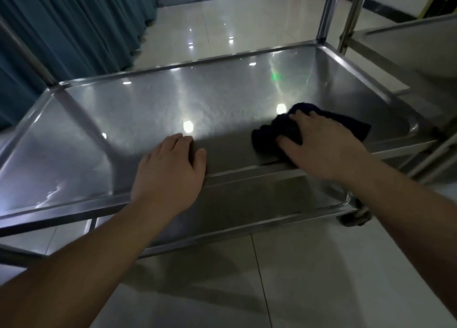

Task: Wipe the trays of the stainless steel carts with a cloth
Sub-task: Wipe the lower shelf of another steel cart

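Bare tray (173, 100) leftward; corner posts (326, 13), second cart (408, 45) at right.

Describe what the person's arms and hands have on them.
Both forearms are bare as far as the frame shows: no sleeves in view. The left hand and right hand wear no gloves, and no rings, watch or wristband show on either.
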### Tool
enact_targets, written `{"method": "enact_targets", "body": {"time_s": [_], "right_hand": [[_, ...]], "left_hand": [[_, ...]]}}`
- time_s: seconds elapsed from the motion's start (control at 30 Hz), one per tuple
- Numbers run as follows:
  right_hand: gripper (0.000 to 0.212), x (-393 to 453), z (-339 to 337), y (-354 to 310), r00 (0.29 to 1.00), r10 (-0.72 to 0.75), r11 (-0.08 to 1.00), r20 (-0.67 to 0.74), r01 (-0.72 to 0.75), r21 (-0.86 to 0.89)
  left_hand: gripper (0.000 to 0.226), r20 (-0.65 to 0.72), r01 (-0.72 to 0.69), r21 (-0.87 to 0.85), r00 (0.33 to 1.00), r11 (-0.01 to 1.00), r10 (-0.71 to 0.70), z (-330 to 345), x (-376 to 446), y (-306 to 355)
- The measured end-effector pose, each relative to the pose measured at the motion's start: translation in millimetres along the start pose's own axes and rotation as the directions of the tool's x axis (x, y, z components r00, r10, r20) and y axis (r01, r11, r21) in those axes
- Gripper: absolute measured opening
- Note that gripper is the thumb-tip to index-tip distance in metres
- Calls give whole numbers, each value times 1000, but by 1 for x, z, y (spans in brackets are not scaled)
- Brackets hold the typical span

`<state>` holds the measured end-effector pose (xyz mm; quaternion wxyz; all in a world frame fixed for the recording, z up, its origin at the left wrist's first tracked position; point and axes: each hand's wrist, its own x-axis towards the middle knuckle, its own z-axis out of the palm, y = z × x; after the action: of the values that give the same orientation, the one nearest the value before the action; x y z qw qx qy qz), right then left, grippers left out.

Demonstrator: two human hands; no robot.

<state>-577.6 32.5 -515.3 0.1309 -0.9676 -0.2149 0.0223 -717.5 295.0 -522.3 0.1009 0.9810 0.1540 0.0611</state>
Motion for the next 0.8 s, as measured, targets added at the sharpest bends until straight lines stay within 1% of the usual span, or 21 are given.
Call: {"method": "enact_targets", "body": {"time_s": [0.07, 0.17, 0.23, 0.3, 0.33, 0.4, 0.47, 0.53, 0.57, 0.6, 0.63, 0.7, 0.8], "right_hand": [[94, -20, 12, -30, 984, -178, 983, -25, 176, -57], [94, -35, 19, -49, 922, -382, 922, -65, 376, -88], [81, -41, 22, -51, 863, -493, 870, -113, 485, -92], [61, -49, 31, -54, 782, -589, 805, -203, 591, -56], [54, -53, 35, -56, 750, -609, 782, -258, 621, -40], [49, -61, 42, -60, 697, -629, 750, -345, 660, -33], [46, -70, 48, -67, 613, -695, 677, -376, 734, -55], [44, -82, 58, -77, 526, -776, 586, -349, 806, -86], [44, -87, 66, -82, 499, -805, 552, -322, 828, -95], [43, -90, 74, -87, 490, -823, 533, -288, 841, -93], [42, -93, 83, -89, 494, -835, 525, -244, 847, -83], [43, -94, 103, -93, 528, -841, 535, -120, 844, -37], [41, -90, 132, -97, 589, -803, 596, 89, 799, 86]], "left_hand": [[44, -36, -15, -15, 999, 1000, 14, 3, 1, -1], [41, -70, -35, -43, 997, 998, 32, 5, 4, -3], [40, -63, -49, -58, 997, 997, 45, 5, 6, -5], [40, -45, -68, -80, 997, 994, 65, 2, 7, -7], [40, -39, -73, -106, 997, 992, 69, 0, 7, -7], [44, -39, -54, -185, 998, 981, 47, -6, 5, -8], [51, -57, -48, -221, 998, 974, 36, -12, -1, -12], [53, -99, -85, -216, 993, 973, 65, -18, -12, -17], [52, -126, -120, -206, 987, 971, 95, -21, -20, -19], [51, -155, -160, -195, 979, 967, 131, -23, -29, -22], [50, -185, -200, -182, 968, 963, 167, -26, -39, -24], [48, -249, -275, -124, 939, 954, 238, -27, -62, -31], [40, -335, -412, 52, 851, 909, 405, -18, -96, -50]]}}
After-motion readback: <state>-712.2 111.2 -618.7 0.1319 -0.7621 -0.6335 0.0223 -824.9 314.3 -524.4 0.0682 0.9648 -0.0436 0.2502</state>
